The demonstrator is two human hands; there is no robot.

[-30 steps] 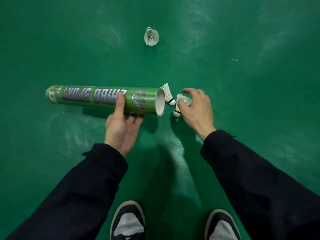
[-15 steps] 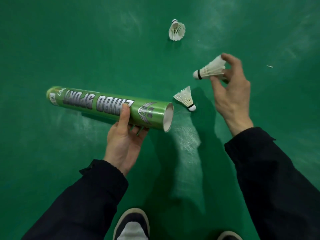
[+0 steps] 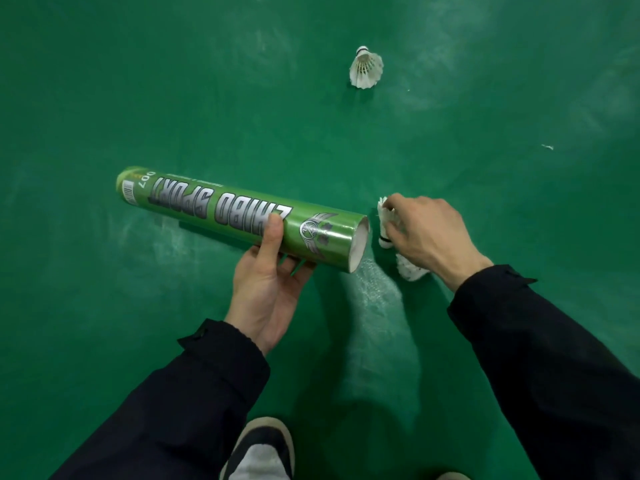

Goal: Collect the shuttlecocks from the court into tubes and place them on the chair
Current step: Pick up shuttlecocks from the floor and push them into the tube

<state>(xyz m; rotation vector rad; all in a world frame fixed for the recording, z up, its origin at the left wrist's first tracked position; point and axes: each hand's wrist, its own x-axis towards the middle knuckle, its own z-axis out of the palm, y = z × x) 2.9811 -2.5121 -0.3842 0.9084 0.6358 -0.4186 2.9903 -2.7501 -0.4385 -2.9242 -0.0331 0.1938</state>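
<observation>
My left hand (image 3: 268, 289) grips a green shuttlecock tube (image 3: 239, 216) from below, held almost level, its open end pointing right. Just beyond that opening my right hand (image 3: 427, 237) is low over the green court floor. A white shuttlecock (image 3: 412, 270) sticks out feathers-first from under its palm. The fingertips pinch the feathers of a second shuttlecock (image 3: 385, 221), whose cork points toward me beside the tube mouth. I cannot tell whether this one still rests on the floor. A third shuttlecock (image 3: 366, 69) lies alone farther out.
Green court floor (image 3: 138, 98) fills the view, with pale scuff marks. A small white fleck (image 3: 548, 147) lies to the right. My shoe (image 3: 263, 448) shows at the bottom edge, and both arms wear dark sleeves.
My right hand has come down and left with the shuttlecock it lifted, and now closes on the second shuttlecock beside the tube mouth. The tube has barely moved.
</observation>
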